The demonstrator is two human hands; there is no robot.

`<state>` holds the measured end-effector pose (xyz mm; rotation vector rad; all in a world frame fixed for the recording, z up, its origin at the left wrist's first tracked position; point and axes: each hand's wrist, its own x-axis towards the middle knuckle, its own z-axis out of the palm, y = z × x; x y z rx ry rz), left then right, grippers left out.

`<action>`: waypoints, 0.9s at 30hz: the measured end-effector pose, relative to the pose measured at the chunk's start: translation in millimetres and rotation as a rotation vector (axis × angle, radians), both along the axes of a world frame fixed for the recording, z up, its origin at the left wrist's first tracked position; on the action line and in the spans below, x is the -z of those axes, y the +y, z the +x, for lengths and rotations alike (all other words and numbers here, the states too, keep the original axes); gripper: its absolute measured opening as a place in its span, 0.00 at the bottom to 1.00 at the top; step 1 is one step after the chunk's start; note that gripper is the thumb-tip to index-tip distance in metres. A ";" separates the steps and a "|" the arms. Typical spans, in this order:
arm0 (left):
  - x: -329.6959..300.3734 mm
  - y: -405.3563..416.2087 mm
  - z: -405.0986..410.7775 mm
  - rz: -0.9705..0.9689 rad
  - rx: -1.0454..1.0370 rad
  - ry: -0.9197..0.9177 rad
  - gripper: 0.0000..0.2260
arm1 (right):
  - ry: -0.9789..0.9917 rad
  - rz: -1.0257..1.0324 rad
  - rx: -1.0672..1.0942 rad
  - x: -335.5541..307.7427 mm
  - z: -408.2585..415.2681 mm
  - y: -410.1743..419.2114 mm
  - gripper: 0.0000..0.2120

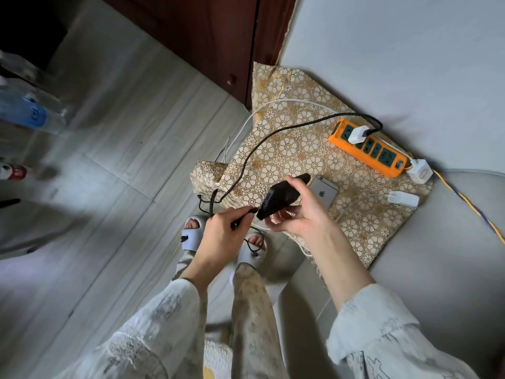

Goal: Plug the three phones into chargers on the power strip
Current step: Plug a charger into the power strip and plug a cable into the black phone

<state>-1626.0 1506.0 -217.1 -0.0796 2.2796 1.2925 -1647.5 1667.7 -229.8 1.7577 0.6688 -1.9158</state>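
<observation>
My right hand grips a black phone held above the edge of the patterned cloth. My left hand pinches the plug end of a black braided cable, its tip right at the phone's bottom port. That cable runs back to a white charger plugged into the orange power strip. A silver phone lies face down on the cloth, partly behind the black phone. Two more white chargers lie loose: one at the strip's end, one near the cloth's edge.
The gold floral cloth covers a low surface beside a grey cushion. A white cable drapes off the cloth toward the floor. A yellow-blue cord leaves the strip. Water bottles stand at the far left, and a dark wooden cabinet is behind.
</observation>
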 end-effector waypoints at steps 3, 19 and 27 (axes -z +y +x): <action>-1.8 2.8 2.9 -0.005 0.004 -0.005 0.06 | 0.001 0.043 -0.035 -0.6 2.1 -0.7 0.19; -8.0 8.0 -1.6 -0.144 0.068 0.150 0.08 | 0.098 0.172 -0.034 -8.7 0.7 -6.7 0.15; -6.8 8.1 0.4 -0.180 0.090 0.126 0.09 | 0.145 0.172 -0.058 -10.6 3.5 -8.0 0.15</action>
